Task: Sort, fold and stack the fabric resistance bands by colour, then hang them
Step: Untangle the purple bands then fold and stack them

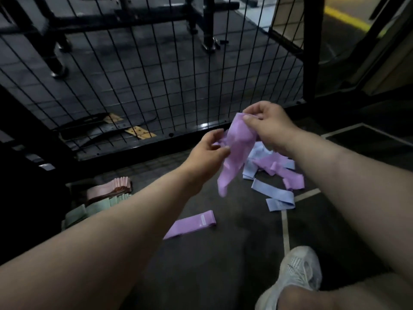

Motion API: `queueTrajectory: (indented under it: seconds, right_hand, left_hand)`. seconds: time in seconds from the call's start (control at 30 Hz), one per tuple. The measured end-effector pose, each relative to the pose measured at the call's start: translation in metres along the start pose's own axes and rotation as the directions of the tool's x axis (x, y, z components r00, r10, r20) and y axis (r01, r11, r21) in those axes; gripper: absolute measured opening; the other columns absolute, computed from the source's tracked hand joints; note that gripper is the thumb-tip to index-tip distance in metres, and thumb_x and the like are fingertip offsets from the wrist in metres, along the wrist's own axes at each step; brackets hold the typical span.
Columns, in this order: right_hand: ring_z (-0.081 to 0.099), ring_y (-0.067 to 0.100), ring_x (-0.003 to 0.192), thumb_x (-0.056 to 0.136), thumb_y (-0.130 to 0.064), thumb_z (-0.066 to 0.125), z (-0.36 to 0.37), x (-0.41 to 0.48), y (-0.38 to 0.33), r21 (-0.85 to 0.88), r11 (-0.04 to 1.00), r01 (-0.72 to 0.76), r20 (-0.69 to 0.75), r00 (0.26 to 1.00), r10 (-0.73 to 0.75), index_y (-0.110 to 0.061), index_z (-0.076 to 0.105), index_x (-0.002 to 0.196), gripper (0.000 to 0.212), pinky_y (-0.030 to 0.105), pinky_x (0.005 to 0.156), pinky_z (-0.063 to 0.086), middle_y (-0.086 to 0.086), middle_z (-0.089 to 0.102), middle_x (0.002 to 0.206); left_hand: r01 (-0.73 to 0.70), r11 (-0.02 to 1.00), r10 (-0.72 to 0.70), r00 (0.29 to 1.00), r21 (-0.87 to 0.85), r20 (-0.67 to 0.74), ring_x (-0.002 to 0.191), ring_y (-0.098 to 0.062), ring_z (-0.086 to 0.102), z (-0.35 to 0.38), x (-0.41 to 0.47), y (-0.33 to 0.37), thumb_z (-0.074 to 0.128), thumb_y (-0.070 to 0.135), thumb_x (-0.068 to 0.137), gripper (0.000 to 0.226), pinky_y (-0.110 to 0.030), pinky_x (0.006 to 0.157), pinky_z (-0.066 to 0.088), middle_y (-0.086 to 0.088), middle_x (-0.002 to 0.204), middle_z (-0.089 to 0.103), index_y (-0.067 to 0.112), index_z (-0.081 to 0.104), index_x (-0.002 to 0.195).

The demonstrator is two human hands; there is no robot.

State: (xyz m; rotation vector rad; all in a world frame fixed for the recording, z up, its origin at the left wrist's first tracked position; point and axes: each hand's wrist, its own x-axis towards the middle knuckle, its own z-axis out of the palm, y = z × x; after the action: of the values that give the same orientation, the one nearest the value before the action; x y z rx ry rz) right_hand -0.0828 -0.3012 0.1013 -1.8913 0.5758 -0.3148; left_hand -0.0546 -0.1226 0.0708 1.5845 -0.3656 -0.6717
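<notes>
So the person's got a lilac fabric resistance band (232, 157) up in the air between both hands. The right hand (268, 124) pinches its top end between thumb and fingertips. The left hand (206, 151), a bit lower and to the left of the right one, has its fingers curled onto the band's middle, so both are gripping the same strip. The loose tail dangles below the left hand. On the dark rubber floor (223, 265) under the right hand there's a messy pile of loose lilac and pale blue bands (277, 175), unfolded and overlapping. Below the left hand, nearer the person, one folded lilac band (192, 223) lies flat by itself. Well off to the left of the left forearm sit a stack of folded pink bands (111, 187) and, right against its near side, a stack of folded mint green bands (96, 205). Beyond both hands stands a black wire mesh fence (156, 74). A white knit sneaker (299, 271) shows under the right forearm.
</notes>
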Motion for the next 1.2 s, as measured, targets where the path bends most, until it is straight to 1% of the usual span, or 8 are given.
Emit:
queueTrajectory:
  seconds: [0.2, 0.3, 0.5, 0.6, 0.73, 0.9, 1.07, 1.2]
  right_hand:
    - [0.069, 0.040, 0.089, 0.090, -0.009, 0.069, -0.003, -0.060, -0.096, 0.113, 0.993, 0.017, 0.202, 0.979, -0.040, -0.010, 0.061, 0.110, 0.021, 0.060, 0.078, 0.054, 0.023, 0.070, 0.100]
    - [0.070, 0.030, 0.087, 0.091, -0.010, 0.069, 0.003, -0.083, -0.128, 0.193, 0.981, -0.012, 0.176, 0.984, -0.022, -0.009, 0.060, 0.111, 0.022, 0.043, 0.070, 0.058, 0.021, 0.069, 0.108]
    - [0.070, 0.031, 0.096, 0.090, -0.010, 0.069, 0.018, -0.121, -0.177, 0.279, 0.960, 0.020, 0.018, 1.000, -0.026, -0.014, 0.060, 0.098, 0.012, 0.054, 0.076, 0.059, 0.010, 0.068, 0.099]
    - [0.073, 0.025, 0.089, 0.091, -0.017, 0.070, 0.032, -0.140, -0.183, 0.328, 0.942, 0.069, 0.070, 0.993, -0.097, -0.013, 0.061, 0.104, 0.016, 0.047, 0.075, 0.061, 0.007, 0.073, 0.097]
    - [0.073, 0.021, 0.093, 0.098, -0.017, 0.059, 0.048, -0.149, -0.182, 0.425, 0.904, -0.039, 0.340, 0.933, -0.119, -0.009, 0.063, 0.106, 0.012, 0.033, 0.081, 0.060, 0.012, 0.074, 0.100]
    - [0.071, 0.014, 0.098, 0.094, -0.003, 0.061, 0.043, -0.130, -0.180, 0.191, 0.972, 0.138, 0.287, 0.939, -0.190, -0.014, 0.063, 0.116, 0.024, 0.030, 0.081, 0.059, 0.003, 0.071, 0.110]
    - [0.068, 0.013, 0.103, 0.091, -0.036, 0.067, 0.047, -0.124, -0.170, 0.029, 0.998, -0.056, 0.531, 0.847, 0.032, -0.025, 0.068, 0.115, 0.027, 0.040, 0.098, 0.050, -0.003, 0.073, 0.108]
    - [0.070, 0.013, 0.095, 0.086, -0.033, 0.068, 0.054, -0.128, -0.172, 0.088, 0.992, -0.092, 0.633, 0.774, 0.016, -0.016, 0.069, 0.109, 0.029, 0.045, 0.104, 0.043, 0.004, 0.075, 0.102]
  left_hand:
    - [-0.095, 0.995, 0.096, 0.993, -0.016, 0.064, 0.106, -0.019, 0.067, -0.013, -0.039, 0.064, 0.071, 0.013, 0.089, 0.047, -0.036, 0.091, 0.056, -0.007, 0.117, 0.068, 0.013, 0.050, 0.130]
    - [-0.126, 0.992, 0.127, 0.991, -0.016, 0.050, 0.099, -0.016, 0.068, -0.032, -0.066, 0.092, 0.071, 0.012, 0.089, 0.042, -0.031, 0.082, 0.057, -0.006, 0.111, 0.069, 0.014, 0.051, 0.126]
    - [-0.263, 0.836, 0.402, 0.891, 0.482, -0.211, 0.112, -0.013, 0.052, -0.060, -0.114, 0.115, 0.078, 0.044, 0.070, 0.066, -0.029, 0.095, 0.049, 0.001, 0.123, 0.047, 0.024, 0.048, 0.125]
    - [-0.304, 0.903, 0.352, 0.929, 0.302, -0.116, 0.098, -0.011, 0.065, -0.059, -0.134, 0.116, 0.075, 0.021, 0.085, 0.044, -0.028, 0.083, 0.057, -0.002, 0.113, 0.064, 0.020, 0.050, 0.121]
    - [-0.279, 0.933, 0.331, 0.914, 0.227, -0.236, 0.085, -0.020, 0.066, -0.066, -0.137, 0.100, 0.051, 0.003, 0.095, 0.023, -0.035, 0.075, 0.056, -0.007, 0.098, 0.070, 0.013, 0.054, 0.116]
    - [-0.086, 0.869, 0.031, 0.993, -0.488, -0.118, 0.087, -0.029, 0.066, -0.095, -0.135, 0.106, 0.042, 0.001, 0.098, 0.029, -0.037, 0.080, 0.055, -0.021, 0.107, 0.070, -0.002, 0.061, 0.121]
    - [0.084, 0.800, -0.016, 0.993, -0.594, 0.119, 0.090, -0.028, 0.060, -0.114, -0.135, 0.111, 0.040, 0.015, 0.094, 0.044, -0.032, 0.081, 0.056, -0.024, 0.107, 0.061, -0.014, 0.054, 0.123]
    - [0.138, 0.779, -0.050, 0.986, -0.612, 0.159, 0.073, -0.025, 0.054, -0.119, -0.131, 0.116, 0.036, 0.021, 0.088, 0.041, -0.032, 0.075, 0.051, -0.018, 0.082, 0.059, -0.006, 0.067, 0.086]
